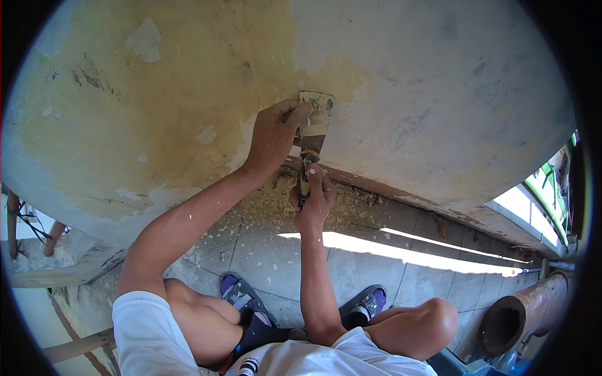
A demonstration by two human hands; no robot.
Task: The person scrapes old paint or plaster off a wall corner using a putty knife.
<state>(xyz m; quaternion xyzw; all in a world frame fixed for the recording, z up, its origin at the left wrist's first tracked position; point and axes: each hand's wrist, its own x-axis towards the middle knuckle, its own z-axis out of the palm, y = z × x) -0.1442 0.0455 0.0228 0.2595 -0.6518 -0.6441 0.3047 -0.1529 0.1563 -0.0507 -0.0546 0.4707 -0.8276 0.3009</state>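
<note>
My right hand [314, 197] grips the dark handle of a putty knife [314, 120], which is held upright in the picture. Its wide blade is coated with pale residue. The fingers of my left hand [280, 127] pinch the left side of the blade, the thumb resting on its face. Behind the blade stands a wall [197, 84] with yellowish paint on the left and centre and bare grey-white plaster on the right. Small patches on the yellow part are chipped away, and a ragged edge divides the two surfaces near the knife.
Paint flakes [282, 211] lie scattered on the grey floor tiles [371, 268] along the wall's foot. A rusty pipe [531, 310] lies at the lower right beside a blue object. Wooden poles [77, 345] stand at the lower left, and green bars show at the right edge.
</note>
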